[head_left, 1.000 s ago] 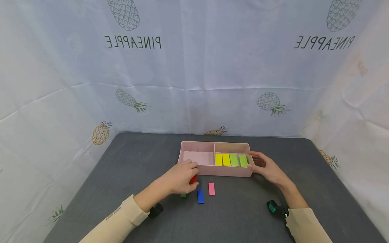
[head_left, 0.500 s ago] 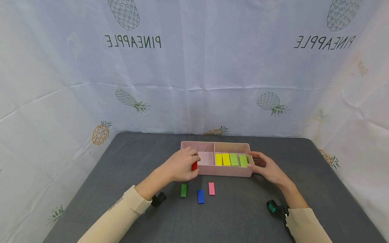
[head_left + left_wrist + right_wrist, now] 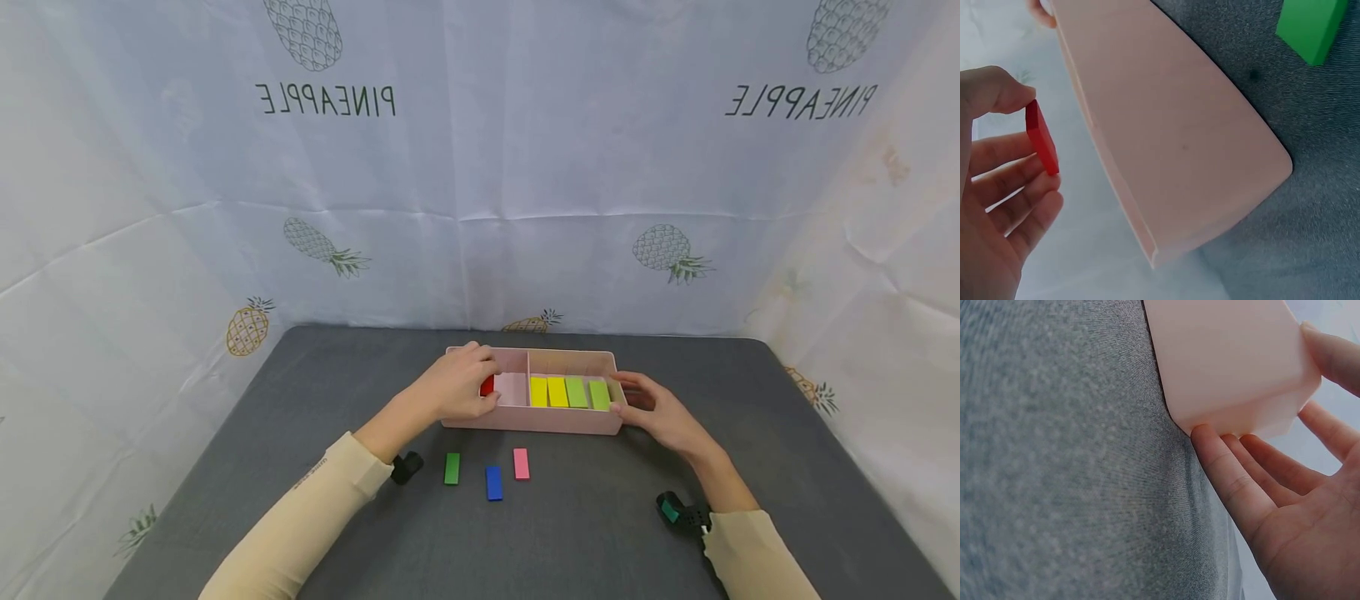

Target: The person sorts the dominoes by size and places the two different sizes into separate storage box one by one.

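Observation:
My left hand (image 3: 456, 385) pinches a red block (image 3: 1041, 139) between thumb and fingertips. In the head view the hand is over the left compartment of the pink two-part box (image 3: 534, 420), above the front wall. The left wrist view shows the block raised clear of the rim. At the box's right end my right hand (image 3: 660, 417) holds the corner, thumb at the front rim and fingers against the end wall (image 3: 1241, 419). Two yellow blocks (image 3: 557, 392) and two light green blocks (image 3: 576, 392) lie in a row in the right compartment.
On the dark grey table (image 3: 585, 533), in front of the box, lie a green block (image 3: 452, 468), a blue block (image 3: 493, 483) and a pink block (image 3: 521, 464). A white pineapple-print cloth (image 3: 480, 167) hangs behind the table and along its sides.
My left hand has lifted the red block from in front of the box, moving up and forward over the left compartment. The green block is uncovered. My right hand has stayed at the box.

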`<state>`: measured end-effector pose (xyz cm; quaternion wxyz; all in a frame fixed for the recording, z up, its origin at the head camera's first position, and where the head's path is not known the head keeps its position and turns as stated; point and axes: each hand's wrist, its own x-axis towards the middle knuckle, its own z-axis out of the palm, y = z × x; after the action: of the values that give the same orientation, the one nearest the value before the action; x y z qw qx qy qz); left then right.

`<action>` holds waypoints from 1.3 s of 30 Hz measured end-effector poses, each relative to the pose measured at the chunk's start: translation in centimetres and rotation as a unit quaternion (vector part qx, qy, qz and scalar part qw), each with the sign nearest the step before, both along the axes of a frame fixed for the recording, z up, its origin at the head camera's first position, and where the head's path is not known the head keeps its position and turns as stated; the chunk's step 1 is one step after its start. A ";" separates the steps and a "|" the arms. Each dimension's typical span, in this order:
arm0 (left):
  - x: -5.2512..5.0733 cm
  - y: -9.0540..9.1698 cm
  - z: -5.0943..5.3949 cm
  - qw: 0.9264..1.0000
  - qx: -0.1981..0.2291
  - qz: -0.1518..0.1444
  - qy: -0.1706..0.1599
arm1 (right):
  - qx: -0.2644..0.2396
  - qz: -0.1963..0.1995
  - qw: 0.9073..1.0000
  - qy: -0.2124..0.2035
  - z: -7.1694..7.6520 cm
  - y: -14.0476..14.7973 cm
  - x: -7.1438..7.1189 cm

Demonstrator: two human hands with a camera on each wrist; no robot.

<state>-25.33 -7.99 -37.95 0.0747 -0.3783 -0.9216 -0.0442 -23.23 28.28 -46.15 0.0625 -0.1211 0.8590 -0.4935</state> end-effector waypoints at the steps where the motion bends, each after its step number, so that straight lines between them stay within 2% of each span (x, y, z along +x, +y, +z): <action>1: -0.2 0.1 -0.1 1.000 0.001 0.002 0.001 | 0.001 0.000 1.000 0.000 0.0 0.0 0.0; 7: -1.1 0.8 -0.5 1.000 0.012 0.018 -0.005 | 0.002 -0.003 1.000 -0.004 0.1 0.1 0.0; 18: -2.6 1.7 -2.1 0.998 0.014 0.034 -0.058 | 0.010 -0.005 1.000 0.000 0.0 0.0 0.0; 27: -3.2 2.7 -2.7 0.993 0.018 0.046 -0.108 | 0.007 -0.003 1.000 0.002 -0.1 0.0 0.1; 39: -4.1 3.8 -4.0 0.990 0.016 0.057 -0.131 | 0.004 -0.003 1.000 0.005 -0.2 0.0 0.0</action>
<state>-29.42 -4.23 -41.94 -0.0378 -0.3151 -0.9426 -0.1040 -23.18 28.31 -46.34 0.0573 -0.1203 0.8617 -0.4895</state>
